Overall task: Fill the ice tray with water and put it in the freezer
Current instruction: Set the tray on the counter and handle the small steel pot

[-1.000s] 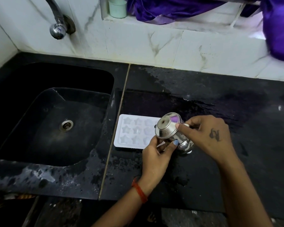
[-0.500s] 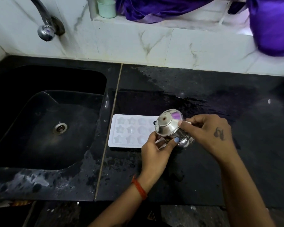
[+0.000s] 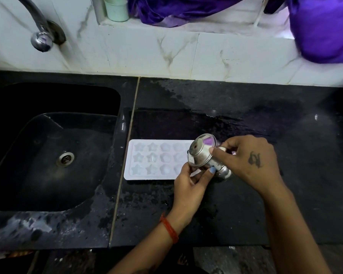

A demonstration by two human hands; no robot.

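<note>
A white ice tray [image 3: 147,159] with star-shaped cells lies flat on the wet black counter [image 3: 246,210], just right of the sink. My right hand [image 3: 249,161] grips a small steel cup [image 3: 201,155]. The cup is tipped on its side over the tray's right end, with its base facing up and left. My left hand [image 3: 190,186] pinches the tray's near right corner, and its thumb touches the cup. The cup and my hands hide the tray's right end, and I cannot tell whether water is coming out.
A black sink [image 3: 123,123] with a drain lies to the left, under a chrome tap [image 3: 42,38] on the marble wall. A pale green cup [image 3: 117,8] and purple cloth [image 3: 321,26] sit on the ledge behind. The counter's front edge runs close below my wrists.
My view has shifted slightly. Both hands and the tipped cup keep nearly the same pose over the tray's right end.
</note>
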